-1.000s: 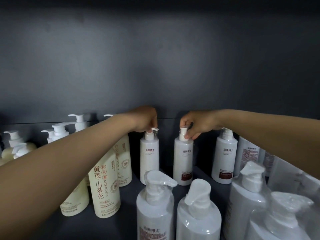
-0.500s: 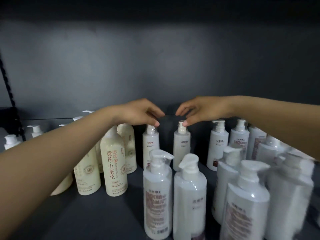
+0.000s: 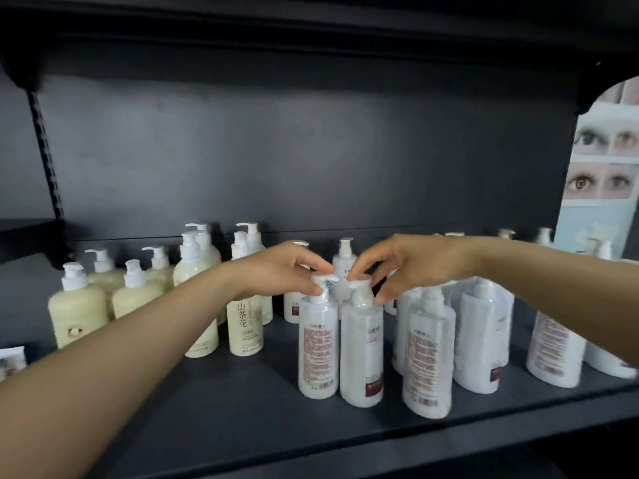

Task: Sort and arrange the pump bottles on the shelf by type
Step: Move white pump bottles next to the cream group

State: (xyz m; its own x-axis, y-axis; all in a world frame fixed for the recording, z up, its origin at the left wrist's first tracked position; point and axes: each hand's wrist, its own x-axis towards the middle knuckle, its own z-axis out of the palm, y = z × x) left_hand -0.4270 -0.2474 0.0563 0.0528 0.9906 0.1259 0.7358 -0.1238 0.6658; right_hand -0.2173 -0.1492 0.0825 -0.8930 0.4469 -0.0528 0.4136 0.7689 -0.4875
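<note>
Two tall white pump bottles stand side by side near the front middle of the dark shelf [image 3: 207, 413]. My left hand [image 3: 287, 271] pinches the pump head of the left white bottle [image 3: 318, 344] between thumb and forefinger. My right hand [image 3: 408, 262] curls its fingers around the pump head of the right white bottle [image 3: 361, 361]. Cream-coloured pump bottles [image 3: 77, 307] are grouped at the left, one with large Chinese characters [image 3: 243, 323] beside my left wrist. More white bottles [image 3: 428, 357] crowd the right side, and smaller white ones [image 3: 345, 261] stand at the back.
The dark back wall and the upper shelf [image 3: 311, 32] close in the space above. A notched upright [image 3: 46, 153] runs down the left. A poster of eyes [image 3: 603, 167] hangs at the right end. Bare shelf shows in front of the cream bottles.
Both hands let go of the small back-row bottles, drew toward the front and came down onto the pump heads of the two front white bottles. The view pulled back.
</note>
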